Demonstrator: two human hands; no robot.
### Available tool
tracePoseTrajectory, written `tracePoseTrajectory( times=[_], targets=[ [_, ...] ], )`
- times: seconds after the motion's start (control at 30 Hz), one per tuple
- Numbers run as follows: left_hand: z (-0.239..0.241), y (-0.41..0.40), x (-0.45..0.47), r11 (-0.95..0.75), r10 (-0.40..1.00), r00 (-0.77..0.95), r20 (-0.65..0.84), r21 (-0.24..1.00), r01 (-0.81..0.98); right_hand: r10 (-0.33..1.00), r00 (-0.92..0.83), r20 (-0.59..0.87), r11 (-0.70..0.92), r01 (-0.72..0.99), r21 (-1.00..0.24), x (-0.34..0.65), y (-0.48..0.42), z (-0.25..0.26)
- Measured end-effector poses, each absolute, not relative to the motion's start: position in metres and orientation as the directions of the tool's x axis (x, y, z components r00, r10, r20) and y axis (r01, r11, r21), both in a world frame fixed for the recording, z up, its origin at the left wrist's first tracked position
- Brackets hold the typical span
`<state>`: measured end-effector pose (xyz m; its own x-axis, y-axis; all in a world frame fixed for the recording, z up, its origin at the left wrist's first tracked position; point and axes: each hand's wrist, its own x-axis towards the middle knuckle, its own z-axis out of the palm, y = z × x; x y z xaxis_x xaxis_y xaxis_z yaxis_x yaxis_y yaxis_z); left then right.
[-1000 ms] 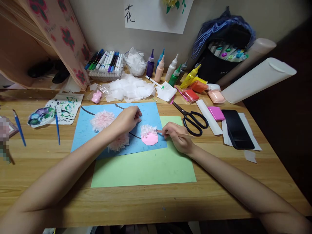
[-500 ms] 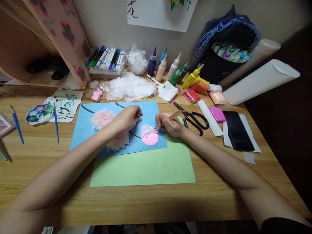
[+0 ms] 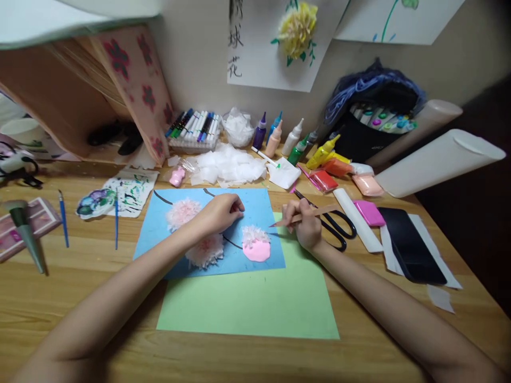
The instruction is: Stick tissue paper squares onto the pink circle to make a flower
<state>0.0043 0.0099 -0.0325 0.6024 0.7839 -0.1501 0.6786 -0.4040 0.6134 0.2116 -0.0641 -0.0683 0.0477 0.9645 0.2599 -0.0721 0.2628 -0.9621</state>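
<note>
My right hand [image 3: 305, 226] grips a slim wooden stick [image 3: 297, 217] with a pointed, pinkish tip, held over the right edge of the blue sheet [image 3: 255, 205]. Just left of that tip lies a flat pink clay patch [image 3: 256, 251], its upper part covered with white tissue tufts [image 3: 255, 234]. My left hand [image 3: 227, 210] rests above the sheet with fingers curled together; whatever they may hold is hidden. Beneath and beside my left wrist are two fluffy pale-pink tissue flowers, an upper flower [image 3: 181, 213] and a lower flower [image 3: 205, 251].
A green sheet [image 3: 247, 314] lies under the blue one. Black-handled scissors [image 3: 339, 229] sit by my right hand, near a phone [image 3: 411, 244]. Behind are tissue pieces [image 3: 229, 166], paint bottles [image 3: 295, 139] and markers [image 3: 195, 127]. Brushes [image 3: 116, 223] lie left.
My right hand has drawn the stick back to the right, away from the tissue tufts on the pink clay. My left hand stays nearly in place over the sheet. The camera view has tilted up.
</note>
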Motion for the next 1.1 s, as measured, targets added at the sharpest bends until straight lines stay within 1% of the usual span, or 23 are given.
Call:
tracePoseTrajectory(
  times=[0.07, 0.13, 0.2, 0.27, 0.33, 0.5, 0.63, 0.73, 0.87, 0.97, 1.1],
  targets=[
    [-0.023, 0.016, -0.002, -0.392, 0.821, 0.557, -0.13, 0.58, 0.714, 0.981, 0.069, 0.179, 0.187, -0.141, -0.972, 0.213, -0.06, -0.068],
    [-0.017, 0.026, -0.012, -0.406, 0.87, 0.491, -0.042, 0.503, 0.763, 0.989, 0.088, 0.121, 0.136, -0.191, -0.972, 0.214, -0.056, -0.069],
    [-0.015, 0.037, -0.024, -0.415, 0.902, 0.426, 0.065, 0.4, 0.817, 0.989, 0.111, 0.094, 0.116, -0.223, -0.968, 0.215, -0.054, -0.07],
    [-0.017, 0.046, -0.033, -0.405, 0.914, 0.382, 0.133, 0.308, 0.861, 0.99, 0.118, 0.08, 0.106, -0.234, -0.966, 0.214, -0.053, -0.07],
    [-0.022, 0.052, -0.039, -0.381, 0.922, 0.348, 0.166, 0.245, 0.891, 0.991, 0.113, 0.072, 0.096, -0.229, -0.969, 0.214, -0.054, -0.071],
    [-0.029, 0.053, -0.036, -0.365, 0.916, 0.323, 0.237, 0.161, 0.917, 0.994, 0.086, 0.06, 0.076, -0.199, -0.977, 0.213, -0.056, -0.071],
    [-0.029, 0.054, -0.031, -0.356, 0.904, 0.325, 0.278, 0.067, 0.932, 0.994, 0.087, 0.066, 0.082, -0.186, -0.979, 0.213, -0.056, -0.072],
    [-0.029, 0.056, -0.031, -0.323, 0.915, 0.306, 0.263, 0.024, 0.946, 0.994, 0.091, 0.066, 0.081, -0.181, -0.98, 0.213, -0.056, -0.072],
    [-0.026, 0.056, -0.034, -0.262, 0.937, 0.246, 0.25, 0.035, 0.964, 0.993, 0.098, 0.062, 0.08, -0.19, -0.978, 0.213, -0.056, -0.072],
    [-0.025, 0.054, -0.033, -0.285, 0.932, 0.264, 0.25, 0.051, 0.957, 0.992, 0.099, 0.074, 0.091, -0.187, -0.978, 0.213, -0.056, -0.072],
    [-0.026, 0.053, -0.032, -0.319, 0.918, 0.308, 0.249, 0.005, 0.948, 0.991, 0.104, 0.09, 0.105, -0.151, -0.983, 0.213, -0.056, -0.071]
  ],
)
